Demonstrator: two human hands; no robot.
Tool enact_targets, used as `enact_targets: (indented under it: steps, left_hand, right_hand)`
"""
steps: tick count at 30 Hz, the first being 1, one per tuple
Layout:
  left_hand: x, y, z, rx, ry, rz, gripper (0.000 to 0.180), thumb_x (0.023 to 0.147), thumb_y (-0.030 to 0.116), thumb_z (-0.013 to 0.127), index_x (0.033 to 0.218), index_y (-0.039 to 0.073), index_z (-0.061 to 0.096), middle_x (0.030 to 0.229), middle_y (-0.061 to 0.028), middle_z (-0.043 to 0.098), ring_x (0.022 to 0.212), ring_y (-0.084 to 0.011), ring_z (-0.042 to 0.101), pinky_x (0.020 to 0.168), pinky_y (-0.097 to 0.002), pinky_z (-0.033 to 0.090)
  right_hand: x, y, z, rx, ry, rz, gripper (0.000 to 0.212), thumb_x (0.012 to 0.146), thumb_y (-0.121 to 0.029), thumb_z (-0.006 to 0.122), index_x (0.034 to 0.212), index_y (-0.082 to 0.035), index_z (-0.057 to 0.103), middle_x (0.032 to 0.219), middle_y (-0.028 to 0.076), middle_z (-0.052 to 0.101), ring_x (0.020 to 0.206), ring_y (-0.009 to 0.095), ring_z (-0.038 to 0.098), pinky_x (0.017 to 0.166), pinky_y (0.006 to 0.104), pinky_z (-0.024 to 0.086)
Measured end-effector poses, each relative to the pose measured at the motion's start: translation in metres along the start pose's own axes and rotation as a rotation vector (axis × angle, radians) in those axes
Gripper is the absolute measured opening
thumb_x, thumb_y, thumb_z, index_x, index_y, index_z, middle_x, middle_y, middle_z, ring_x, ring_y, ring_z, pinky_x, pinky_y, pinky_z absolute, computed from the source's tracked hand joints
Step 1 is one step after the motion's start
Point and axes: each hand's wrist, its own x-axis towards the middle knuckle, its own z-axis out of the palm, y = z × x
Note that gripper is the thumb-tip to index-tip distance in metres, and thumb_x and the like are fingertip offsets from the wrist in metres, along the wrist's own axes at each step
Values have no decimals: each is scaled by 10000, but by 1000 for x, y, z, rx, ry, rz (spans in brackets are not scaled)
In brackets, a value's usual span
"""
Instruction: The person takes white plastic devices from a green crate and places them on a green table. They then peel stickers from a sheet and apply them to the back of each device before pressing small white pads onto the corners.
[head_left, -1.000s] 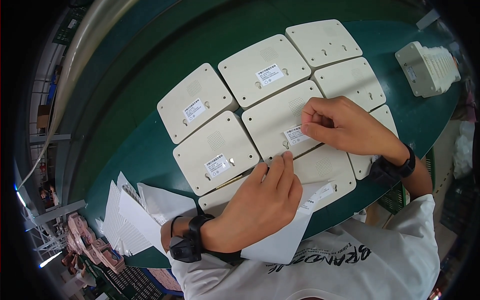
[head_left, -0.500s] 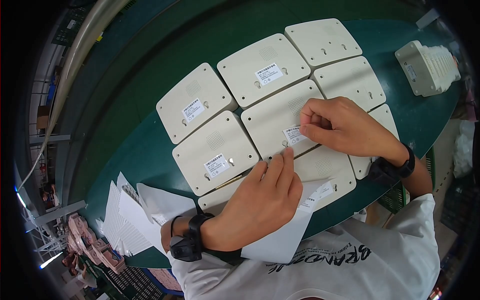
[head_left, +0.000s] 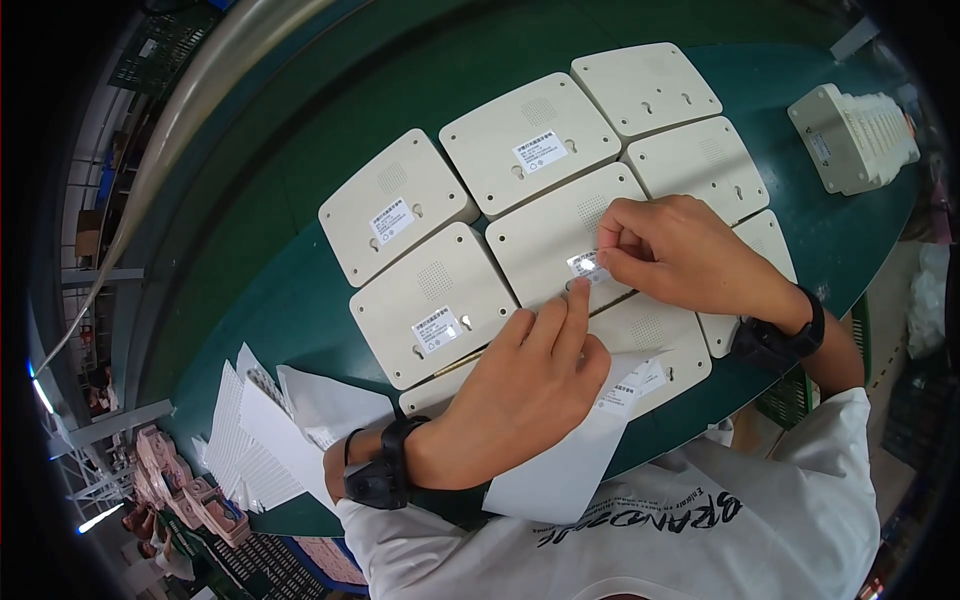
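Pinched between thumb and fingers of my right hand [head_left: 675,245] is the right edge of a small white printed label [head_left: 583,266]. The label lies against the middle cream plastic housing [head_left: 535,240], below its speaker-hole grid. My left hand [head_left: 530,395] has its fingers stretched forward, one fingertip touching the label's lower edge. Partly under that hand, a white label sheet [head_left: 555,480] lies over the front housing [head_left: 690,380]; whether the thumb grips it is hidden. A housing at left [head_left: 405,290] and two behind, far-left [head_left: 350,220] and far-middle [head_left: 480,130], carry similar labels.
Cream housings without visible labels sit at far right [head_left: 650,85] and right [head_left: 665,165] on the green table [head_left: 290,290]. Paper sheets [head_left: 250,430] spread at left. Ribbed cream parts [head_left: 860,140] stand at the right edge. Pink parts [head_left: 185,490] are beyond the table.
My left fingers have shifted slightly up and onto the label's lower edge. The right hand keeps its pinch, almost in place. The view has shifted a little.
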Motion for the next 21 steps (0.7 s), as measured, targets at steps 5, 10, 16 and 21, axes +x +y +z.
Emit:
enact_targets:
  steps: [5,10,16,21]
  left_hand:
    - [3,-4,5,-31,-9,-6,175,751,79,634,881,-21,574,1289,-335,559,922,-292,564,762,-342,488]
    - [4,0,6,47,38,30,167,780,120,622,856,-19,571,1241,-373,580,890,-280,563,745,-332,472]
    - [-6,3,20,-181,93,17,159,744,136,639,799,-12,619,1050,-318,629,926,-341,605,711,-410,498]
    - [-4,0,32,-145,169,-31,148,703,188,669,702,54,731,752,-156,704,715,-358,672,615,-470,516]
  right_hand:
    - [7,-4,-3,-252,33,-16,188,868,-155,730,831,-26,599,631,100,634,537,218,598,546,304,473]
    - [16,-3,-29,-122,-114,207,274,873,-224,756,764,-42,582,583,75,598,445,168,547,460,298,438]
    - [6,7,-19,-139,-28,138,440,886,-368,749,691,-25,555,557,74,559,461,154,535,456,325,419]
    - [19,33,-7,90,-100,154,162,971,-184,653,967,-53,557,577,-32,480,441,46,396,382,245,279]
